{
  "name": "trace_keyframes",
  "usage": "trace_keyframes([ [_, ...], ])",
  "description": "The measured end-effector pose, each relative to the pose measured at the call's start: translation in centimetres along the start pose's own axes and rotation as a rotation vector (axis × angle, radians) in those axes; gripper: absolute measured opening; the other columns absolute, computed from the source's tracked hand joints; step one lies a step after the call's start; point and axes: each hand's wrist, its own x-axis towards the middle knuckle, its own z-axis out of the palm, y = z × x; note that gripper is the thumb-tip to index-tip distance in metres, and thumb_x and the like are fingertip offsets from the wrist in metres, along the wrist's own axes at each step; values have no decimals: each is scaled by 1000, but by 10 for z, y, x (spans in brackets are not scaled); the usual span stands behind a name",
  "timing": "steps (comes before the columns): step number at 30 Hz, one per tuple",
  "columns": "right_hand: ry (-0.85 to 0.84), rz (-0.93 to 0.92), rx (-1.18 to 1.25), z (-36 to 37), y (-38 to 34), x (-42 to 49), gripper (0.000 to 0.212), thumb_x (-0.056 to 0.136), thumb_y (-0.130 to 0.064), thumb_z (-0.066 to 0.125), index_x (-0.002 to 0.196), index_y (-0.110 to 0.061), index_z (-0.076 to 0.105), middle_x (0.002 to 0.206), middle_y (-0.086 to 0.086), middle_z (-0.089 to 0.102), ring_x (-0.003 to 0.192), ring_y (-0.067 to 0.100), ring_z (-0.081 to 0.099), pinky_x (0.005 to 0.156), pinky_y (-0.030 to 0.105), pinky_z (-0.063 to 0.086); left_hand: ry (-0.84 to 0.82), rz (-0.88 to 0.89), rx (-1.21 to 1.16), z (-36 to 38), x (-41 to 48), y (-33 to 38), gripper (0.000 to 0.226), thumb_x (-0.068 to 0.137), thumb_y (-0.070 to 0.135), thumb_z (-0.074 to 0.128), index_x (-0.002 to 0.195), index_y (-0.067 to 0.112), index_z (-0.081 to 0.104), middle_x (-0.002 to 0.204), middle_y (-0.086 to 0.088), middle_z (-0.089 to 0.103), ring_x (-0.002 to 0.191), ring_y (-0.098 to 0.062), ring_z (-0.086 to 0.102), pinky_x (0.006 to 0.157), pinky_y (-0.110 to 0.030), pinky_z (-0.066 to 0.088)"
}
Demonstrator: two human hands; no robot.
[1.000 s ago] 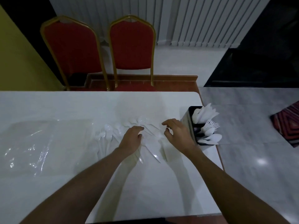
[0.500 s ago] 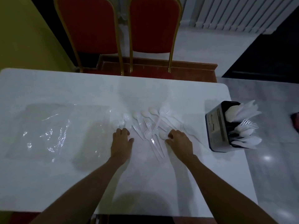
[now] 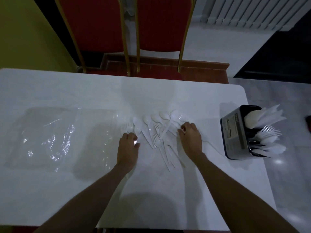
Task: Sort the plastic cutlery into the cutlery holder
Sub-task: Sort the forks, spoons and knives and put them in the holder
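**Q:** Holder: where is it, and what's inside?

**A:** The black box-shaped cutlery holder (image 3: 235, 135) is at 3 o'clock from my hands, near the right edge of the white table (image 3: 185, 98). It is full of white pieces leaning out to the right. There are knife blades and a spoon bowl at the far end, fork tines in the middle and spoon bowls at the near end. I can't make out the dividers.

**Q:** The unsorted lot?

**A:** The loose white plastic cutlery (image 3: 156, 128) is fanned flat on the table between my hands, spoons and forks with their handles pointing toward 6 o'clock.

**Q:** Grips?

**A:** My left hand (image 3: 127, 148) is at the fan's 9 o'clock end with its fingers curled, and a white piece is pinched against the thumb. My right hand (image 3: 191, 140) is at the 2 o'clock end with its fingertips curled down onto the pieces. I cannot tell whether it holds one.

**Q:** Anything else?

**A:** A crumpled clear plastic bag (image 3: 50, 135) lies flat at 9 o'clock. Two red chairs with gold frames (image 3: 165, 22) stand at 12 o'clock beyond the table.
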Motion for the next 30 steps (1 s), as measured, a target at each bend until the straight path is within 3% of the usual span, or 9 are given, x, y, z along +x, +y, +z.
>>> trace_keyframes([
  [4,50,40,-83,2,2,19,22,93,-12,57,113,-3,58,111,18,57,101,34,54,77,44,50,14,49,5,4,-6,6,17,86,13,65,102,11,58,104,-5,51,99,-18,47,76,-20,36],
  [9,-49,21,-32,10,3,20,14,91,-11,58,102,-4,60,102,14,61,92,31,58,79,43,50,-76,54,-70,13,-9,26,10,88,23,64,86,15,58,81,4,55,76,-10,52,61,-13,33],
  [12,-109,9,18,11,4,21,12,90,-15,62,99,-7,62,97,9,66,88,24,62,81,41,53,-159,28,-115,23,-9,38,20,85,32,68,78,17,56,74,4,56,67,-9,53,56,-12,31],
  [16,-90,43,43,3,10,27,15,89,-21,65,96,-8,62,90,7,67,82,23,63,77,40,55,-204,-36,-61,35,-9,48,36,75,45,73,76,15,53,78,1,55,73,-13,53,56,-19,33],
  [24,-251,62,2,-1,6,26,17,85,-18,71,90,-7,59,87,5,60,79,21,57,73,35,49,-167,-73,-67,36,-6,50,31,76,32,75,80,12,52,80,0,52,74,-15,50,53,-16,29],
  [30,-149,92,-34,-18,11,35,5,89,-11,59,89,-10,54,88,9,61,81,27,61,72,42,55,-87,-147,-67,33,0,42,18,82,21,70,89,8,61,86,-6,61,77,-17,58,62,-19,35],
])
